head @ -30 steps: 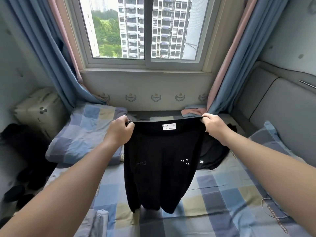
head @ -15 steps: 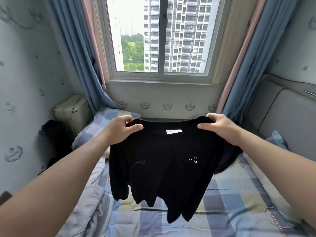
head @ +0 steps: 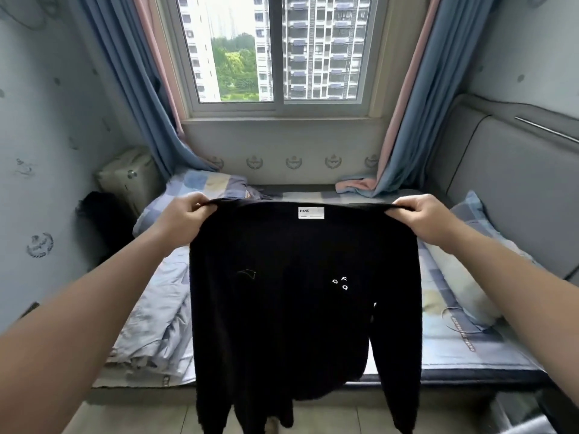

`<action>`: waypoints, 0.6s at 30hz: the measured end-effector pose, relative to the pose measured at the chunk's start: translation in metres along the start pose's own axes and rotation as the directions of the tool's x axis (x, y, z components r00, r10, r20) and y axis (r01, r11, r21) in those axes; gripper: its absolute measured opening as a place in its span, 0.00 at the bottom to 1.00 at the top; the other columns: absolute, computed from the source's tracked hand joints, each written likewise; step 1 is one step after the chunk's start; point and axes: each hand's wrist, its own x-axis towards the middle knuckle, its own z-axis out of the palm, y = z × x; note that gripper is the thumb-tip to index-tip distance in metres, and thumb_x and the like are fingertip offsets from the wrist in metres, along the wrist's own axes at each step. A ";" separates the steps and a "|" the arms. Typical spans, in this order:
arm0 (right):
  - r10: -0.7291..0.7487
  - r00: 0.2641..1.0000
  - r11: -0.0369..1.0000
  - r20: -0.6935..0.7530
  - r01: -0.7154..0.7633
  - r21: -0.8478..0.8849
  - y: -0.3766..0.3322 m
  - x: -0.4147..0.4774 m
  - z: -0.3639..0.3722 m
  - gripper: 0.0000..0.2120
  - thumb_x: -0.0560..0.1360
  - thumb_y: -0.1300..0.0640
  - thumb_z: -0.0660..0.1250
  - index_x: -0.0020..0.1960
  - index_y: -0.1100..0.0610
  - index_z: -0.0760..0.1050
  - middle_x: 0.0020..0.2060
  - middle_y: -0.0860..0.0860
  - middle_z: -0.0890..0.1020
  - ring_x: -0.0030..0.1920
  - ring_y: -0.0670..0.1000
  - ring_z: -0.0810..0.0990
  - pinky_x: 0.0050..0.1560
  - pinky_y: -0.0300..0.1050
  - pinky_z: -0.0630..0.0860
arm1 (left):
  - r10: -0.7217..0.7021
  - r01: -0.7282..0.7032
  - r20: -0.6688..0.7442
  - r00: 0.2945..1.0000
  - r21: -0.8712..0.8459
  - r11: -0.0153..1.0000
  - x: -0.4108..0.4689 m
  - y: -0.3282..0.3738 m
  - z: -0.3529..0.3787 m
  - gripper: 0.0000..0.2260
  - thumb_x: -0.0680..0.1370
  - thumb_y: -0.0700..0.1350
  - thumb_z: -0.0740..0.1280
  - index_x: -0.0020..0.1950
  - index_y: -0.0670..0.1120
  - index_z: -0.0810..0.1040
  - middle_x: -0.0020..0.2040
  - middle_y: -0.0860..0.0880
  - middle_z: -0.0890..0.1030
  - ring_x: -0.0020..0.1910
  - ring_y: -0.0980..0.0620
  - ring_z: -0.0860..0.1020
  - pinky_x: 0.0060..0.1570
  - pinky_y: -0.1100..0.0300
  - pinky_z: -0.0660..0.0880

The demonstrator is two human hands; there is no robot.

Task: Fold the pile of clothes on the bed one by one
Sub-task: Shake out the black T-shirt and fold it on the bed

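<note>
A black long-sleeved top (head: 291, 302) hangs stretched out in front of me, above the bed (head: 454, 346). It has a white label under the collar and small white letters on the chest. My left hand (head: 183, 219) grips its left shoulder and my right hand (head: 424, 219) grips its right shoulder. Both sleeves dangle down past the bed's front edge toward the floor. The top hides the middle of the bed, so no other clothes of the pile show.
A crumpled pale duvet (head: 153, 324) lies on the bed's left side and a checked pillow (head: 200, 186) at the far left. Another pillow (head: 463, 277) lies by the grey padded headboard (head: 517, 195) on the right. A beige case (head: 128, 177) stands left of the bed.
The top has been lifted and spread wider between my hands, and its sleeves now hang free. The view has pulled back, so the bed's front edge and the floor show.
</note>
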 end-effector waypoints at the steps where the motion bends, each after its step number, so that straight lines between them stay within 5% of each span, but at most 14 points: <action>1: 0.019 1.000 0.998 -0.022 -0.017 0.056 0.004 -0.005 -0.001 0.08 0.80 0.55 0.68 0.46 0.58 0.83 0.38 0.58 0.84 0.39 0.49 0.80 0.46 0.47 0.76 | -0.023 0.022 -0.016 1.000 -0.033 0.999 -0.002 -0.001 0.004 0.07 0.81 0.45 0.68 0.45 0.45 0.79 0.34 0.49 0.79 0.33 0.49 0.74 0.38 0.56 0.71; 5: 0.097 0.993 0.984 -0.062 -0.086 0.153 0.021 -0.006 0.001 0.13 0.82 0.52 0.65 0.46 0.61 0.78 0.36 0.51 0.79 0.37 0.48 0.77 0.43 0.46 0.73 | 0.029 -0.029 -0.024 0.999 -0.019 0.999 0.000 -0.003 0.014 0.09 0.81 0.49 0.69 0.46 0.44 0.77 0.36 0.40 0.80 0.30 0.48 0.73 0.36 0.54 0.71; 10: 0.177 0.972 0.979 -0.156 -0.157 0.133 0.035 0.034 0.010 0.10 0.81 0.53 0.67 0.44 0.58 0.79 0.36 0.51 0.80 0.35 0.48 0.76 0.40 0.44 0.73 | 0.126 -0.112 -0.072 0.989 0.178 0.978 0.032 -0.006 0.032 0.09 0.81 0.52 0.68 0.46 0.48 0.79 0.36 0.48 0.79 0.35 0.50 0.76 0.37 0.63 0.70; 13: 0.200 0.964 0.979 -0.176 -0.189 0.073 0.045 0.078 0.018 0.11 0.80 0.52 0.68 0.46 0.60 0.80 0.38 0.53 0.81 0.37 0.50 0.77 0.40 0.43 0.73 | 0.147 -0.129 -0.085 0.986 0.185 0.974 0.078 -0.024 0.051 0.10 0.81 0.52 0.68 0.45 0.47 0.79 0.36 0.47 0.79 0.40 0.43 0.78 0.43 0.53 0.73; 18: 0.274 0.945 0.956 -0.178 -0.288 -0.060 0.080 0.185 0.049 0.13 0.80 0.50 0.68 0.42 0.57 0.80 0.34 0.50 0.79 0.36 0.49 0.76 0.38 0.42 0.71 | 0.085 -0.060 -0.079 0.993 0.278 0.959 0.179 -0.072 0.098 0.11 0.82 0.52 0.66 0.49 0.45 0.79 0.40 0.44 0.81 0.43 0.41 0.77 0.46 0.50 0.73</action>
